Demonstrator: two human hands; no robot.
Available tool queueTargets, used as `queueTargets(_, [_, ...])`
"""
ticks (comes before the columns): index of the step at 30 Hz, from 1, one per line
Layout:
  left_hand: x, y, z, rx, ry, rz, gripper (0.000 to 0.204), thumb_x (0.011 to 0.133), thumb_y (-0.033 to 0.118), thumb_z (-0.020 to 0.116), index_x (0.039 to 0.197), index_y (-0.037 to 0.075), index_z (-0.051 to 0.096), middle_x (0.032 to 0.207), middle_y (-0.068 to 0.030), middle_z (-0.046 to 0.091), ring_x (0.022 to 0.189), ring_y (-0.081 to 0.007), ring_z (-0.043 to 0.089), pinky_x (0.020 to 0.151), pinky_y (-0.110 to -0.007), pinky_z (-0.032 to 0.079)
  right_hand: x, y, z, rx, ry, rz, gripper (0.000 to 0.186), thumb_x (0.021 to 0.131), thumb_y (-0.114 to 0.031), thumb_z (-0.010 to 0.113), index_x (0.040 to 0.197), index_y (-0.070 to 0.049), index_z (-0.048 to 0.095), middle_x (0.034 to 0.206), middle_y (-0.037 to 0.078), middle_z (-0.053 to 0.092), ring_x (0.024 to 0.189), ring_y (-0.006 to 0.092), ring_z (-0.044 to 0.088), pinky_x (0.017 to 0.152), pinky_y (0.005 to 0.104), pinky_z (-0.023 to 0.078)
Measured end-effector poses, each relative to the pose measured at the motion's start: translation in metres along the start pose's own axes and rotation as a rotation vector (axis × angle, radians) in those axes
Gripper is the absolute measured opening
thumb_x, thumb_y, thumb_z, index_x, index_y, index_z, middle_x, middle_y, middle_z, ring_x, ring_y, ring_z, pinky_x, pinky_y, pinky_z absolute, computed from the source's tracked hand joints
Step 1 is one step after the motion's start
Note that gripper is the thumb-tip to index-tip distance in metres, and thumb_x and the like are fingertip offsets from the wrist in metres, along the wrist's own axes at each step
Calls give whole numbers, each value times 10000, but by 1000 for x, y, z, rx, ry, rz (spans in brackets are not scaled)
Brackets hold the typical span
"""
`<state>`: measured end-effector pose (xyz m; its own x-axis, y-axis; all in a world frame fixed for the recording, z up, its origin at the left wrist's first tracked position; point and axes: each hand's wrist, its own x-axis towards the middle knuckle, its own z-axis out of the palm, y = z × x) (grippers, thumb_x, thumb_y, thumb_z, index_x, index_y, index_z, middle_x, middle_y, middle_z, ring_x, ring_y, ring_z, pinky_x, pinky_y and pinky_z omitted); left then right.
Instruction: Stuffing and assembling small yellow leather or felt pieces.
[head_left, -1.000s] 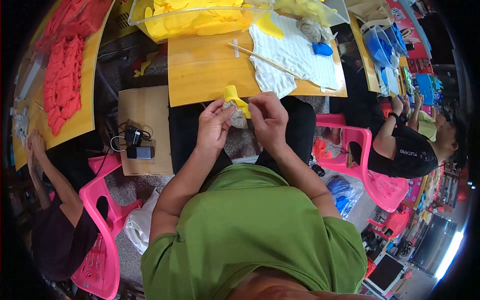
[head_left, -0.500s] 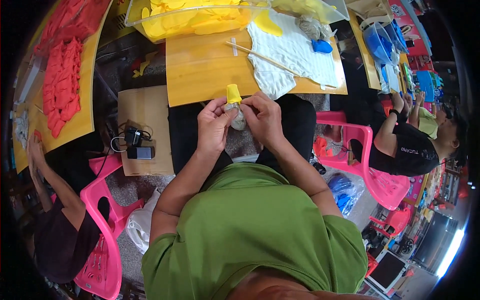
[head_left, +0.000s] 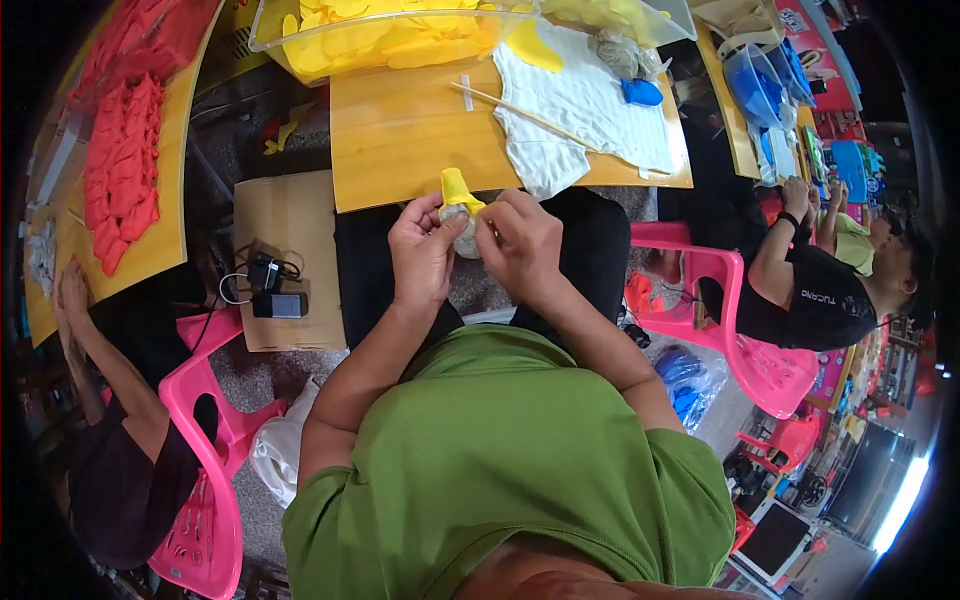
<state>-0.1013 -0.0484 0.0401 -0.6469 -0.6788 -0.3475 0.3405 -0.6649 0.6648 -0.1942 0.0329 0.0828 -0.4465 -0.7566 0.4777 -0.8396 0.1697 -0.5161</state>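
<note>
Between my two hands, just off the table's front edge, is a small clear bag with a pale greyish filling. A yellow balloon sits over its top, its upper end leaning left and its right edge stretched out. My left hand is closed round the bag's left side, thumb in front. My right hand pinches the balloon's right edge with bent fingers. Those fingers hide part of the bag and balloon.
Ahead on the wooden table lie a white cloth, a thin stick and a blue balloon ball. A clear bin holds yellow balloons. Co-workers sit on pink chairs at both sides.
The yellow balloon has gone from upright to leaning left, its right edge drawn outward. My right fingers have curled in closer on it. The left co-worker's hands have shifted slightly.
</note>
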Motion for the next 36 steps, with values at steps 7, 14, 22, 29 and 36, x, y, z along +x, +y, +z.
queueTargets(7, [0, -1, 0, 77, -24, 39, 344, 795, -90, 619, 1124, -78, 522, 896, -85, 621, 782, -101, 590, 717, -216, 498, 0, 5, 4, 94, -45, 159, 70, 735, -66, 668, 767, -35, 615, 695, 96, 558, 618, 280, 596, 523, 366, 463])
queueTargets(14, [0, -3, 0, 124, -56, 72, 338, 783, -86, 634, 1108, -69, 541, 865, -65, 618, 746, -85, 572, 673, -194, 473, 1, 9, 9, 97, 20, 151, 75, 713, 14, 659, 757, -1, 601, 671, 100, 554, 549, 233, 573, 485, 302, 427])
queueTargets(22, [-2, -3, 3, 158, -33, 82, 342, 779, -80, 643, 1107, -64, 546, 862, -54, 619, 736, -75, 566, 665, -190, 466, -3, 9, 9, 86, 0, 154, 105, 688, -26, 652, 741, -39, 562, 686, 102, 537, 581, 293, 571, 494, 371, 449])
queueTargets(29, [-1, -7, -3, 318, -36, 173, 354, 771, -94, 647, 1110, -58, 549, 817, -13, 581, 719, -52, 538, 644, -179, 447, 4, 9, 3, 0, 24, -159, 149, 678, 2, 677, 792, -36, 589, 695, 69, 544, 576, 237, 569, 488, 319, 455])
queueTargets(36, [-3, -6, -9, 601, -50, 253, 340, 768, -67, 660, 1095, -35, 572, 803, 8, 554, 707, -31, 508, 602, -171, 439, 6, 17, -1, -224, -185, -373, 261, 591, -115, 675, 835, -69, 594, 762, 44, 528, 635, 201, 546, 516, 323, 432])
